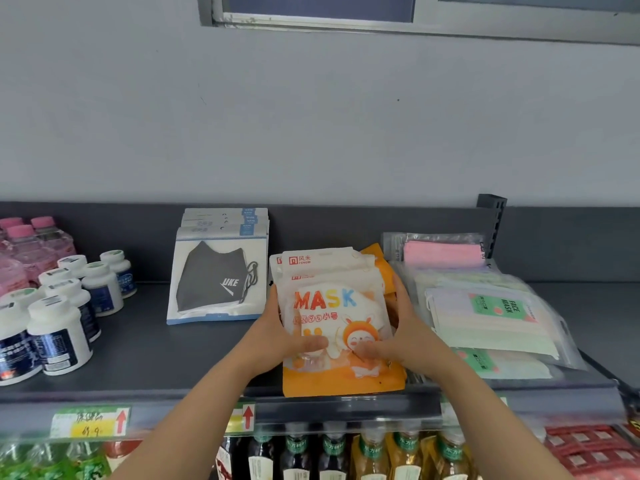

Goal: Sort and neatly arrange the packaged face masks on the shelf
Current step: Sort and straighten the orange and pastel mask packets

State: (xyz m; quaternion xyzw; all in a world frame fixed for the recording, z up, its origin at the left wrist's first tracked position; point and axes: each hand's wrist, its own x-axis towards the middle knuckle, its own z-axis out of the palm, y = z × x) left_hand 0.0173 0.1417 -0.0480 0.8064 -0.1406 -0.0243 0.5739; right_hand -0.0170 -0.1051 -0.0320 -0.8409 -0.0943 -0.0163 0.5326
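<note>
Step in hand: squaring-up of the children's MASK packs [332, 317] is judged to be under way. The stack is clasped from both sides and lies slightly fanned, with the top edges of the lower packs showing beyond the uppermost one.
Stack position: on the shelf [156, 358], at its front edge and about midway along. It lies between the black mask packs [218, 278] and the clear mask pouches [491, 317].
Left hand [277, 332]: the fingers are curled round the stack's left edge and the thumb is laid on the front face, so the stack is gripped.
Right hand [407, 332]: a mirrored grip is noted, with fingers round the right edge and the thumb on the face.
Progress: the black mask packs are piled fairly square towards the shelf's back edge. The clear mask pouches at the right end are overlapped and askew and are judged unsorted. One orange pack [379, 258] is seen tilted behind the held stack.
Next move: even pressure from both sides is called for, so that the edges are brought flush. The tilted orange pack is best gathered in as well.
Slip risk: the glossy film is judged slippery, and a pack could be squeezed out of the pile.
Materials, held packs: flat, soft plastic pouches, white above and orange below, puffed by the mask inside.
Materials, black mask packs: stiff white card with a clear window.
Materials, right-hand pouches: limp transparent film over pastel masks, with a pink-mask pouch [443, 254] at the back.
Shelf: dark, smooth, matt.
Other goods: white pill bottles [62, 334] are stood at the left end.
</note>
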